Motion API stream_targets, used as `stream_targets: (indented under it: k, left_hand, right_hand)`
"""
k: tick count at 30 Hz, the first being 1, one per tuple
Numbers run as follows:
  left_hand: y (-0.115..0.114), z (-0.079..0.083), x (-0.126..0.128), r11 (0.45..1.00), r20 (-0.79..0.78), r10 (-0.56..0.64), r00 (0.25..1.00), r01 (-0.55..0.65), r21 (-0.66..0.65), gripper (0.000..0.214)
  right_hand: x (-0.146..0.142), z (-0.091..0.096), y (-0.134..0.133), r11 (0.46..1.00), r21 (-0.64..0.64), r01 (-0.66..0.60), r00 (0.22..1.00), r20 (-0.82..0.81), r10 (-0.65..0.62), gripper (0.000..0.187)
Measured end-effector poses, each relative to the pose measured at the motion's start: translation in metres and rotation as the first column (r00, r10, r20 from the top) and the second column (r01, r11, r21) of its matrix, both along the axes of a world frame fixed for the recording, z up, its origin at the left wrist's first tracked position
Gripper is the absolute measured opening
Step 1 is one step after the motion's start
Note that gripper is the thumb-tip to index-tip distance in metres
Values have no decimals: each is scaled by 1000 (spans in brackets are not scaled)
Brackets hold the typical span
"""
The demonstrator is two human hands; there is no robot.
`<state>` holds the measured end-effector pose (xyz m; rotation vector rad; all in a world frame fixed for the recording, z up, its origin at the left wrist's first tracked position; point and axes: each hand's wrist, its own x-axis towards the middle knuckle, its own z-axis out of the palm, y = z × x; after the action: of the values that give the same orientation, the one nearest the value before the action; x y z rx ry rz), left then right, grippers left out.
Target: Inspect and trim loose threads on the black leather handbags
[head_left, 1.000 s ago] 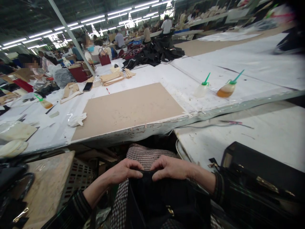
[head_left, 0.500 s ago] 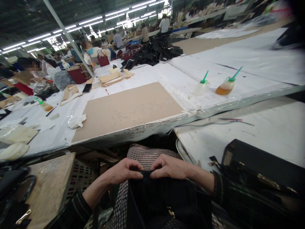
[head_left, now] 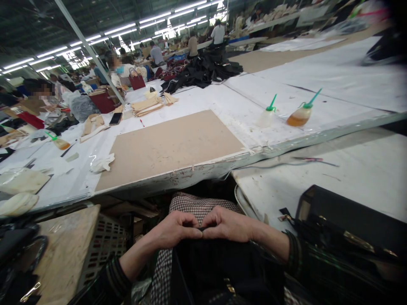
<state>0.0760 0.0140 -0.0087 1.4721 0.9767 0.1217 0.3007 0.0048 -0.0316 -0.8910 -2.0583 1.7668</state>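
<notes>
A black bag [head_left: 222, 267] with a gold-coloured metal fitting rests on my lap, over a brown-and-white checked cloth [head_left: 187, 203]. My left hand [head_left: 178, 228] pinches the bag's top edge between thumb and fingers. Right beside it, my right hand [head_left: 222, 224] pinches the same edge, and the two thumb tips nearly meet. The fingers hide the bit of edge between them. Much of the bag's lower part is too dark to make out.
Ahead is a white-covered table with a brown board [head_left: 174, 140], a bottle of amber liquid [head_left: 299, 115] and a paler bottle [head_left: 267, 116]. Another black bag [head_left: 346, 224] lies at right. A wooden board [head_left: 66, 250] and plastic crate [head_left: 104, 245] are at left. People work farther back.
My left hand has slid right along the bag's edge, closing the gap to my right hand. My right hand stays nearly in place, still pinching.
</notes>
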Motion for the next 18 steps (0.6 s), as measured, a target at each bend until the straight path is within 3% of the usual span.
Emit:
stream_targets:
  k: [5, 9, 14, 18]
  left_hand:
    - [-4, 3, 2, 999, -54, 23, 998, -22, 26, 22]
    - [-6, -1, 4, 996, -99, 71, 993, -66, 53, 21]
    - [-2, -4, 1, 989, -46, 80, 996, -85, -121, 18]
    - [3, -8, -7, 961, 31, 129, 991, -117, -251, 19]
  right_hand:
    - [4, 0, 1, 999, 38, -38, 999, 3, 38, 20]
    - [8, -1, -1, 998, -58, -13, 999, 34, 15, 16]
    - [13, -8, 0, 963, -268, 7, 999, 35, 3, 23]
    - [17, -15, 4, 937, -348, 26, 1000, 25, -18, 25]
